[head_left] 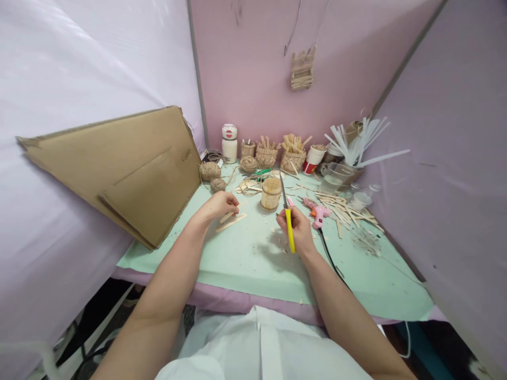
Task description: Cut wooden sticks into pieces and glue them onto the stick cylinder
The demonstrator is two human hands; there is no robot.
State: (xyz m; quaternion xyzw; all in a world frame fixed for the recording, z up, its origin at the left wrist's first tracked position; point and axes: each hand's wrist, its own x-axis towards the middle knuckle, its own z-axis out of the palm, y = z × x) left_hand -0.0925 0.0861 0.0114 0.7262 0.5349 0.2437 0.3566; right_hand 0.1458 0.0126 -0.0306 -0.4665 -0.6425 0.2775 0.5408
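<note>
My left hand [222,206] is over the left middle of the table, its fingers closed in a pinch on a flat wooden craft stick [225,217]. Just beside it on the cloth lies another craft stick [232,223]. My right hand [297,229] grips scissors [290,227] by their yellow handles. The blades point up and away from me and look nearly closed. Between and beyond my hands stands a small round pot [271,194] made of craft sticks, with a band around its lower part.
Right of the scissors lies a pink glue gun [318,212] with a black cord, near scattered sticks [344,207]. Twine balls [209,171], a white bottle [229,145] and stick-filled baskets [293,160] line the back. A cardboard sheet [130,169] leans on the left.
</note>
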